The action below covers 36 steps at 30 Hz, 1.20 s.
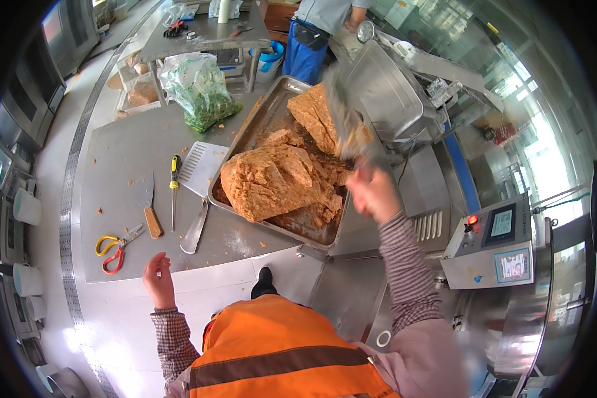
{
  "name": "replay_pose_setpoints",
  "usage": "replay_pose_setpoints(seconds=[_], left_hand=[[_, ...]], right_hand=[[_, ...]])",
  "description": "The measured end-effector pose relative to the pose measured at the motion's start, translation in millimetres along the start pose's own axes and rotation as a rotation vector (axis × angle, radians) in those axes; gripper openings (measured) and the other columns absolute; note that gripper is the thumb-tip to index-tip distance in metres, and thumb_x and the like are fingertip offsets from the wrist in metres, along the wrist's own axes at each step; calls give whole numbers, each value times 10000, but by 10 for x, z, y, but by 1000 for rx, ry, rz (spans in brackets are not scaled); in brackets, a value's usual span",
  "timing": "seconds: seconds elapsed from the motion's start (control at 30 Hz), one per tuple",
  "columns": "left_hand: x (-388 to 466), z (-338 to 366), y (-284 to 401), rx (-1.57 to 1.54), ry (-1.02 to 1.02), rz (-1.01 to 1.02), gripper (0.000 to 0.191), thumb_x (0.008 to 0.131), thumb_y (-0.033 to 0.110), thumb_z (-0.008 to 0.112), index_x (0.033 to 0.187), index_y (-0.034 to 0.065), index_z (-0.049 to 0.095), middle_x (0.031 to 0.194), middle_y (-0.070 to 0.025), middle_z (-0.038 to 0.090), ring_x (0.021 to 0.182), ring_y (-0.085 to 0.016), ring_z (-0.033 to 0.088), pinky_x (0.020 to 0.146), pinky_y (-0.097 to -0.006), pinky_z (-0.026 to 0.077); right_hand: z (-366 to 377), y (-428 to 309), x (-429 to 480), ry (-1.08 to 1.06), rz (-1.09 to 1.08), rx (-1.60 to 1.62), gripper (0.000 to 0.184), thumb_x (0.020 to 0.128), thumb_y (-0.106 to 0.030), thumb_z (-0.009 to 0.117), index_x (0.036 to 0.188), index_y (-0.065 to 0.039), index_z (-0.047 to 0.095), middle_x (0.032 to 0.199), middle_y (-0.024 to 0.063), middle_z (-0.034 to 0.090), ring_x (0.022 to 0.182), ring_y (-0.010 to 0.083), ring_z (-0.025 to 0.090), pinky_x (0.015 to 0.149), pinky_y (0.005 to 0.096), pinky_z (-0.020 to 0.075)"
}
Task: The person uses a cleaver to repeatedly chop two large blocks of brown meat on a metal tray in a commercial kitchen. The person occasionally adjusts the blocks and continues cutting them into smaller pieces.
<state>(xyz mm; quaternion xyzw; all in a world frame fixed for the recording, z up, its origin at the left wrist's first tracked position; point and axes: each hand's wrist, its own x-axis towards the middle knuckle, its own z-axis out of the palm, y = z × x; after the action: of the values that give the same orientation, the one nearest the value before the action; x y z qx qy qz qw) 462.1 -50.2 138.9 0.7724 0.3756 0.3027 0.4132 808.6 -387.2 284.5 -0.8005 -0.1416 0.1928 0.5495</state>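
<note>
A metal tray holds two large lumps of orange-brown crumbly food, a near one and a far one, with loose crumbs around them. My right hand is closed on the handle of a motion-blurred tool with a broad blade, raised beside the far lump; its exact kind cannot be told. My left hand is off the table's front edge, fingers curled, holding nothing visible. On the steel table lie a slotted metal turner, a yellow-black screwdriver, a wooden-handled scraper and red-yellow scissors.
A clear plastic bag of chopped greens stands behind the tools. A steel machine hopper is beyond the tray, near a person in blue trousers. A control box is at right. Another steel table stands behind.
</note>
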Motion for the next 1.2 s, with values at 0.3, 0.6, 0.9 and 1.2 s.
replay_pose_setpoints(seconds=[0.3,0.6,0.9,1.2], left_hand=[[102,73,191,-2,-59,55,131,888,24,553,985,8,641,817,-82,642,738,-152,621,655,-261,499],[-135,-58,-200,-8,68,-26,123,869,19,572,969,2,642,816,-85,654,706,-158,628,652,-272,504],[-79,-30,-47,-65,37,23,144,884,16,544,994,15,637,813,-78,655,733,-151,634,660,-263,504],[-81,157,67,-132,-26,81,141,886,17,540,985,11,640,812,-72,648,732,-148,623,661,-260,494]], right_hand=[[-484,-2949,-572,17,-1085,254,356,940,-177,482,612,-152,344,524,-28,304,465,79,290,494,239,277],[689,981,160,-182,559,32,180,845,-141,563,703,-79,470,448,27,387,323,159,368,316,328,301],[726,1153,57,-76,652,150,235,848,-98,580,698,-60,402,535,45,412,397,136,384,337,308,271],[743,1127,-284,-109,665,1031,275,886,-171,564,693,-168,368,539,-58,351,418,68,321,415,249,283]])
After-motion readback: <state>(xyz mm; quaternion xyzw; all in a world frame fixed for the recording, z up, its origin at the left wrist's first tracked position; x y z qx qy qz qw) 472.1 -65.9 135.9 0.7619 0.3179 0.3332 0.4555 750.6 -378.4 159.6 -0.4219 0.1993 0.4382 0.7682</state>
